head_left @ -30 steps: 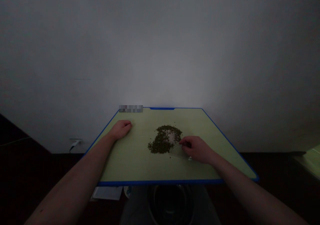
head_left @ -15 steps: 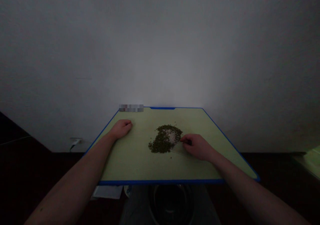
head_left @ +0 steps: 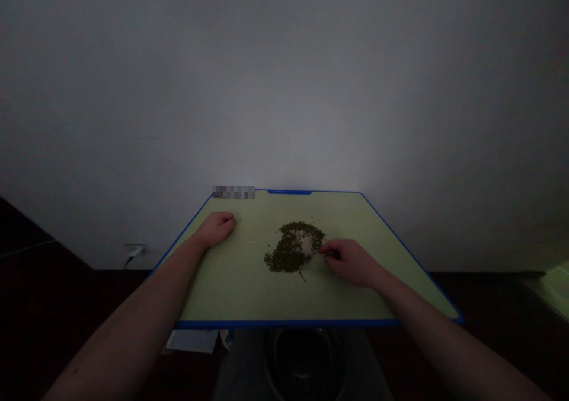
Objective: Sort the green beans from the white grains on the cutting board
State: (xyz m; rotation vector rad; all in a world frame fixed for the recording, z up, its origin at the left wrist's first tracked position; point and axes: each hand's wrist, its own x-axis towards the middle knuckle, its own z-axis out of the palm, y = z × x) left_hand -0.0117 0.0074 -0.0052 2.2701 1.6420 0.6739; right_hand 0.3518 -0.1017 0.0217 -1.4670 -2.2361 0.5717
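The person's left hand [head_left: 216, 229] lies on the board with the fingers loosely curled in, almost like a soft fist, and it has hold of nothing that I can see. The right hand [head_left: 349, 263] is partly closed, with the thumb and fingers pinched together on a thin clear plastic piece [head_left: 319, 266]. This piece is very faint in the dim light, so its exact shape is hard to tell. Its edge is just beside the lower right side of a pile of small dark green beans [head_left: 287, 252], and the right fingertips [head_left: 323, 250] are very near the pile. The pile lies near the middle of a pale green cutting board with a blue rim [head_left: 284, 324], and a patch of whitish grains [head_left: 305, 242] sits on its right part. A few beans lie apart from the pile. A dark round metal bowl [head_left: 304, 362] is below the front edge of the board, and a white paper sheet [head_left: 192, 341] is beside it on the left.
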